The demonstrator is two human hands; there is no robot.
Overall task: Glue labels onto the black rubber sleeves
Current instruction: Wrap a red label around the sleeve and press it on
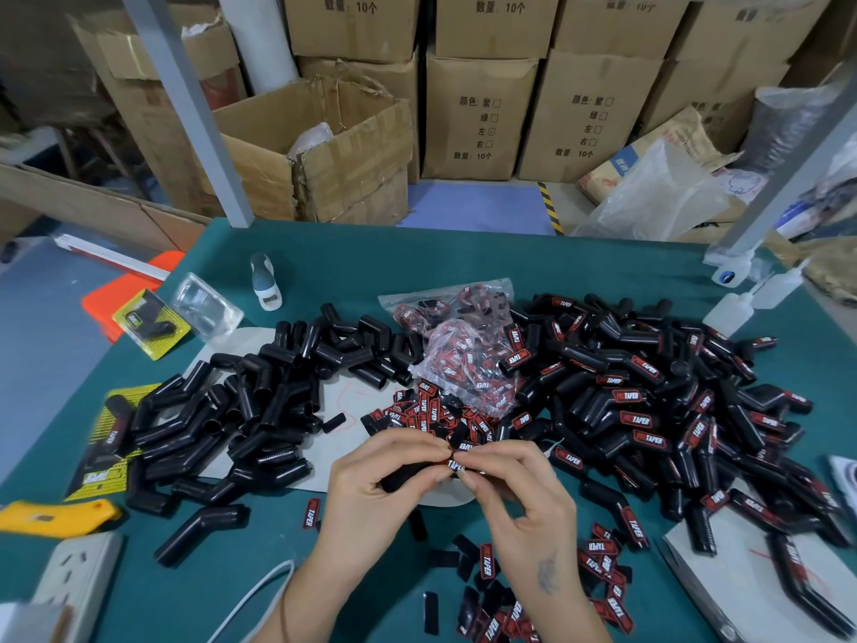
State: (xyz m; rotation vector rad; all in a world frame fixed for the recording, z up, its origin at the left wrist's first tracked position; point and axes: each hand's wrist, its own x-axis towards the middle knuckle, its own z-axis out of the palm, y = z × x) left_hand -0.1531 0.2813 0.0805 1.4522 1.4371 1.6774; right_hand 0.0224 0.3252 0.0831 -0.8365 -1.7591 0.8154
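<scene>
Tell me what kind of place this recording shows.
Probably a small workshop or warehouse packing area: stacked cardboard cartons behind a green work table piled with black rubber sleeves, loose labels and glue bottles.

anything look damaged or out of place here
The open cardboard box behind the table has torn, ragged flaps and a crumpled front corner. On the table, loose labels lie scattered, some face down, near the hands. Nothing looks spilled.

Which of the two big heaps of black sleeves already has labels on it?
The heap right of the hands: its sleeves carry red and black labels. The heap on the left is plain black, still unlabelled.
</scene>
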